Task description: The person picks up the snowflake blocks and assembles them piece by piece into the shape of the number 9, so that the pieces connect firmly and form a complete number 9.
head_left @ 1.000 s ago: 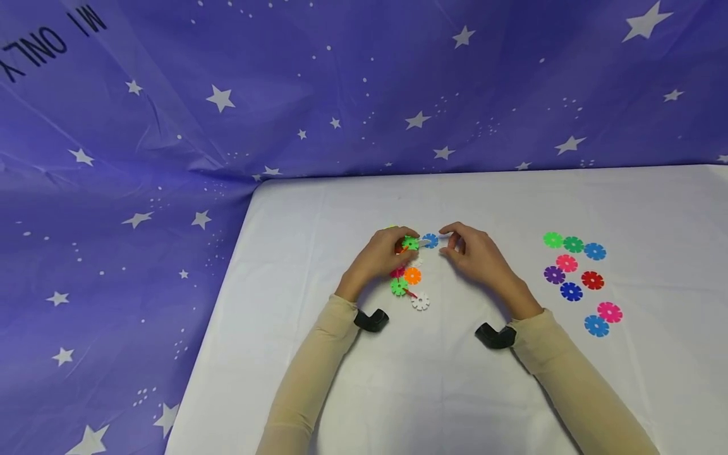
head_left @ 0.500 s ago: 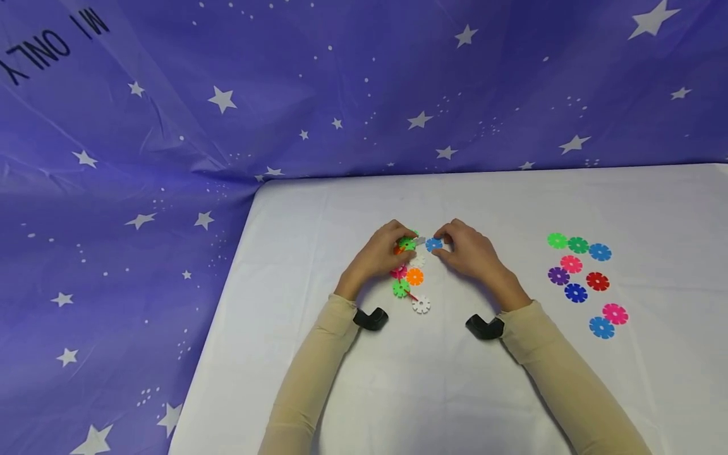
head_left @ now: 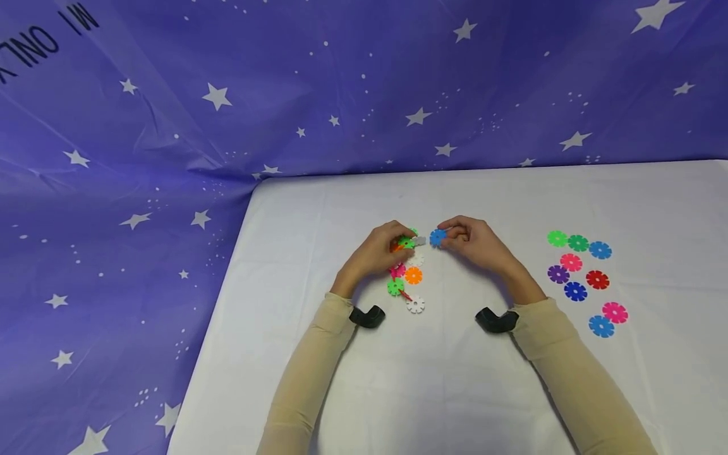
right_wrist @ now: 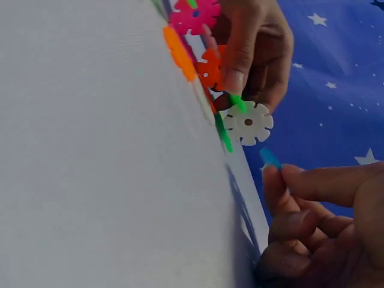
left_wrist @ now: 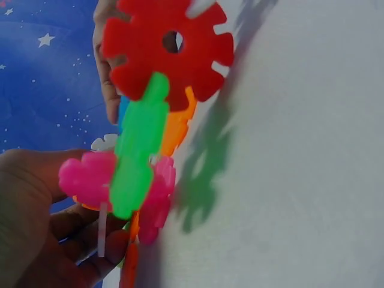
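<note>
My left hand (head_left: 375, 249) holds a chain of interlocked, notched plastic discs in several colours. In the left wrist view a red disc (left_wrist: 135, 78), a green disc (left_wrist: 135, 159) and a pink disc (left_wrist: 93, 180) show, slotted together at angles. A white disc (right_wrist: 258, 135) sticks out from the green piece at the left fingertips. Thumb and finger of my right hand (head_left: 474, 243) pinch a blue disc (head_left: 437, 237), seen edge-on in the right wrist view. A small gap separates it from the white disc. Fingers cover part of the chain.
Below the left hand, the chain continues through an orange disc (head_left: 413, 275) to a white end disc (head_left: 416, 304). Loose discs lie to the right, among them a red disc (head_left: 597, 280) and a purple disc (head_left: 558, 273). The white table (head_left: 671, 208) meets a starry purple cloth (head_left: 364, 95).
The right hand, earlier apart from the blue disc, has closed its fingertips on it. That disc has moved slightly right, away from the white one. The left hand stays nearly in place.
</note>
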`<state>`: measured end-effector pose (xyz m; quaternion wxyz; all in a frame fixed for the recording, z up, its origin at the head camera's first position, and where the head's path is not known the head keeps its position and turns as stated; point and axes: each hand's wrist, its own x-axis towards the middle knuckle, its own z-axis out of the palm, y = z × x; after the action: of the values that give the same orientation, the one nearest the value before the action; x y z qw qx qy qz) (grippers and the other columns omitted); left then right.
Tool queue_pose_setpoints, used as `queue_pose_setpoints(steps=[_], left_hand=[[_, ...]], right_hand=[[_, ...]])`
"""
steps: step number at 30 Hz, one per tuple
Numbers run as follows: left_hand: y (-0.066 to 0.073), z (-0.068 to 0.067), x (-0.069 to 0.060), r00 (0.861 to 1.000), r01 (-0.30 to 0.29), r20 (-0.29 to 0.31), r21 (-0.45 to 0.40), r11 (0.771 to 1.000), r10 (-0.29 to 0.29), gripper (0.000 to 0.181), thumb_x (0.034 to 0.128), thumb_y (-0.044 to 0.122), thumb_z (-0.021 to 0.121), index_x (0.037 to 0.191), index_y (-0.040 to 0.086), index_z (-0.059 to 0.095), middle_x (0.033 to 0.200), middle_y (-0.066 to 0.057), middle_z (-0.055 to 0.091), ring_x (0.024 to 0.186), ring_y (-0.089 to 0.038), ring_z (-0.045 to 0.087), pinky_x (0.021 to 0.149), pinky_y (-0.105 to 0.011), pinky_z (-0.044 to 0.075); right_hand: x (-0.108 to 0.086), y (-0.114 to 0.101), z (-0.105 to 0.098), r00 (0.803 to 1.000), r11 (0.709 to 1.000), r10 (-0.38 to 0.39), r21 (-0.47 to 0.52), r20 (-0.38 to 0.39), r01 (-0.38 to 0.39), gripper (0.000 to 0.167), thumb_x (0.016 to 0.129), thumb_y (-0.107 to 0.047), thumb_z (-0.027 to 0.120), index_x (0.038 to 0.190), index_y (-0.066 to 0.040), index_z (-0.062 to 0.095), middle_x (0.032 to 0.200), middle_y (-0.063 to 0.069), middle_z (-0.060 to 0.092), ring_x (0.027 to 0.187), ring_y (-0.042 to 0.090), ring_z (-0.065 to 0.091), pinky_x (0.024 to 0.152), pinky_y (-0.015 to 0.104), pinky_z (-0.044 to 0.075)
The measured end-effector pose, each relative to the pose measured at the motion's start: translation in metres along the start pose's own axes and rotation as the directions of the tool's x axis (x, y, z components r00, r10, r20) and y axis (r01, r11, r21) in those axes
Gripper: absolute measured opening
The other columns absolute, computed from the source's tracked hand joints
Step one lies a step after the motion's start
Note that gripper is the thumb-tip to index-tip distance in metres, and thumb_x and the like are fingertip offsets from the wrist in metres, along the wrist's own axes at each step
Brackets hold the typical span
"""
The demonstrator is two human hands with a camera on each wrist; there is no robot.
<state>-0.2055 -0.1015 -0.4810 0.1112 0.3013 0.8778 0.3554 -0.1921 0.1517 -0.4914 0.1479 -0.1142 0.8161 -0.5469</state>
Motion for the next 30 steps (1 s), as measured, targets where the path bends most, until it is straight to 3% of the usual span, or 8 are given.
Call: queue_pose_setpoints(steps=[7, 15, 21, 30], left_hand=[[0.002, -0.002, 0.001, 1.000, 0.007, 0.015, -0.016, 1.000, -0.007, 0.031, 0.0916, 0.016, 0.069, 0.121, 0.008, 0.065, 0.116, -0.006, 0.063, 0.103, -0.017, 0.057, 0.096, -0.030, 0.046], [0.002, 0.001, 0.002, 0.999, -0.053, -0.007, -0.067, 0.996, 0.053, 0.028, 0.0912, 0.015, 0.070, 0.117, 0.004, 0.067, 0.114, -0.008, 0.064, 0.104, -0.018, 0.059, 0.097, -0.029, 0.046], [0.001, 0.006, 0.003, 0.998, -0.054, -0.044, -0.083, 0.995, 0.050, 0.025, 0.0920, 0.015, 0.069, 0.114, 0.004, 0.068, 0.110, -0.008, 0.065, 0.092, -0.016, 0.056, 0.083, -0.024, 0.045], [0.004, 0.014, 0.005, 0.992, -0.023, -0.123, -0.105, 0.994, 0.010, 0.018, 0.0938, 0.023, 0.067, 0.105, 0.008, 0.072, 0.097, -0.002, 0.066, 0.074, -0.013, 0.049, 0.067, -0.022, 0.040]], right_hand=[[0.001, -0.001, -0.005, 0.998, 0.996, -0.011, 0.089, 0.067, 0.005, 0.032, 0.096, -0.010, 0.060, 0.127, 0.000, 0.060, 0.097, 0.016, 0.060, 0.071, 0.015, 0.051, 0.059, 0.021, 0.044], [0.000, -0.003, -0.002, 0.996, 0.994, -0.014, 0.111, 0.085, 0.004, 0.032, 0.097, -0.009, 0.059, 0.127, -0.001, 0.061, 0.099, 0.020, 0.060, 0.066, 0.013, 0.049, 0.056, 0.022, 0.043], [0.000, -0.004, 0.002, 0.995, 0.992, 0.037, 0.115, 0.092, -0.047, 0.034, 0.096, -0.013, 0.061, 0.129, -0.002, 0.060, 0.096, 0.019, 0.059, 0.061, 0.011, 0.046, 0.056, 0.023, 0.042], [0.000, -0.003, 0.006, 0.998, 0.985, 0.004, 0.171, 0.064, -0.015, 0.037, 0.091, -0.009, 0.069, 0.127, -0.002, 0.060, 0.088, 0.008, 0.054, 0.064, 0.008, 0.042, 0.056, 0.019, 0.039]])
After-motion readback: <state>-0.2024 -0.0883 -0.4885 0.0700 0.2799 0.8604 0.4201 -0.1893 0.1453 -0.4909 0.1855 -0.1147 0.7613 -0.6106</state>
